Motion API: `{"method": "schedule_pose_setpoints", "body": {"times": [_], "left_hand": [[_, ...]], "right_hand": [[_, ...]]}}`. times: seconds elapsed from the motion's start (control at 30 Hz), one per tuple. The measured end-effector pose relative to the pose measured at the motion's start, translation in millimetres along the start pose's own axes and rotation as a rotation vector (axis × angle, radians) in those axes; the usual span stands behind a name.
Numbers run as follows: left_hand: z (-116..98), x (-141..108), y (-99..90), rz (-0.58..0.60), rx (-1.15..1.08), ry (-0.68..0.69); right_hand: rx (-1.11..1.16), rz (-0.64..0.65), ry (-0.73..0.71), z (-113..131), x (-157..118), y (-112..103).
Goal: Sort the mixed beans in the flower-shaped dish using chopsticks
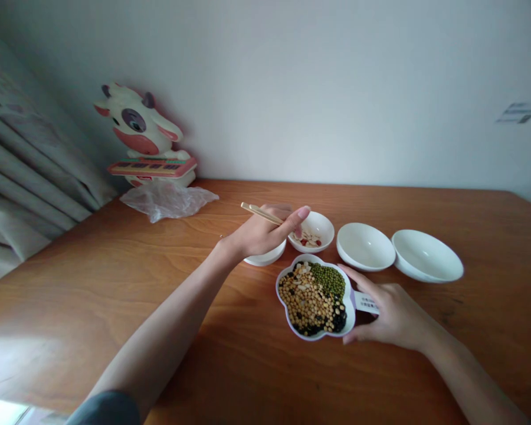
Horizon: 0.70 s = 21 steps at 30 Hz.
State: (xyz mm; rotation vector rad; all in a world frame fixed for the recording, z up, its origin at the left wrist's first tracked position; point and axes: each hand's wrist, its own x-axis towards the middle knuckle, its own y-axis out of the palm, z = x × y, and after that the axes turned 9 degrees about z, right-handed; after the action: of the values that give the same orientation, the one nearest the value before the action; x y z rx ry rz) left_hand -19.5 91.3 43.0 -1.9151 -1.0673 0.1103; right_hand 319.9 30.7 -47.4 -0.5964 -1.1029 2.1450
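A grey curtain (26, 165) hangs at the far left, and a cow toy (135, 121) stands against the wall (292, 88), with a crumpled plastic bag (168, 200) lying just in front of it on the tabletop (115, 295).

From the lower left, a dark sleeve (104, 408) is seen at the edge of the frame, and the arm leads to the left hand (261, 236). Chopsticks (261, 213) are gripped in it, the fingers (298, 215) being curled closely around them. Their tips are hidden by the hand, so whether anything is pinched cannot be told. A small white bowl (265, 257) is partly covered by this hand, and a second small bowl (323, 223) is placed just beyond it, holding pale slivers (307, 239), probably sliced almonds, and a few red beans.

A flower-shaped dish (353, 313), filled with yellow beans (303, 301), mung beans (328, 278) and black beans (336, 319), rests on the tabletop. Its rim and white tag (366, 302) are held by the right hand (396, 313), with the fingers (351, 274) spread apart around the edge. Two white bowls (365, 247) (427, 255) are set side by side further right.
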Motion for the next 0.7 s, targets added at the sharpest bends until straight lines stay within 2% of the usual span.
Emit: {"method": "schedule_pose_setpoints", "body": {"times": [0.2, 0.37, 0.47, 0.6, 0.7], "left_hand": [[-18.4, -4.2, -9.0, 0.032, -0.025, -0.101], [-33.1, -14.5, -6.4, 0.096, -0.011, -0.067], [-33.7, -35.5, 4.6, 0.04, 0.04, -0.015], [-26.0, -76.1, 28.5, -0.074, -0.092, -0.013], [-22.8, -97.0, 45.5, -0.146, -0.124, 0.018]], "right_hand": [[0.014, 0.028, 0.043, -2.6, -0.1, 3.1], [0.046, 0.014, 0.026, 3.4, 1.8, 1.6], [0.062, -0.008, -0.005, 5.7, 2.7, 0.9], [0.061, -0.021, -0.016, 5.0, 3.9, 1.7], [0.079, -0.023, -0.03, 4.9, 4.8, 1.6]]}}
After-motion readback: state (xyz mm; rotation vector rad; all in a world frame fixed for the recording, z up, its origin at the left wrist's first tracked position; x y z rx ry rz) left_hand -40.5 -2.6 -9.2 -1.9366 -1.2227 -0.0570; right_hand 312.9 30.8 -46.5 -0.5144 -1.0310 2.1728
